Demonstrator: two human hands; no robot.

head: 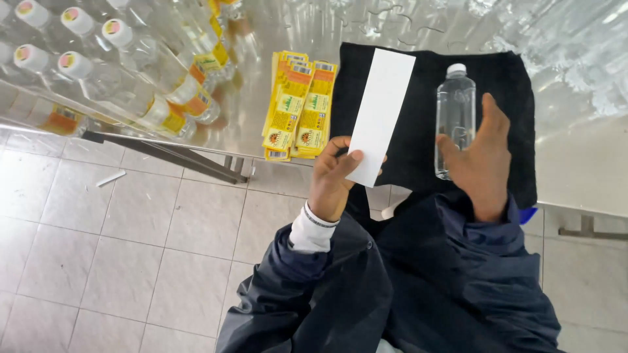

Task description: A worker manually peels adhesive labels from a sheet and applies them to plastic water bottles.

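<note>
My left hand point(332, 176) pinches the near end of a long white label strip point(379, 111), blank side up, over a black cloth point(504, 85) spread on the metal table. A clear plastic bottle point(454, 111) with a white cap lies on the cloth, cap pointing away from me. My right hand point(483, 160) rests against the bottle's near end, fingers spread along its right side.
A stack of yellow and orange labels point(297, 111) lies left of the cloth. Several labelled bottles point(131, 72) lie in rows at the table's far left. The metal table point(575, 157) stands on a tiled floor point(124, 248); clear plastic wrap point(562, 33) at far right.
</note>
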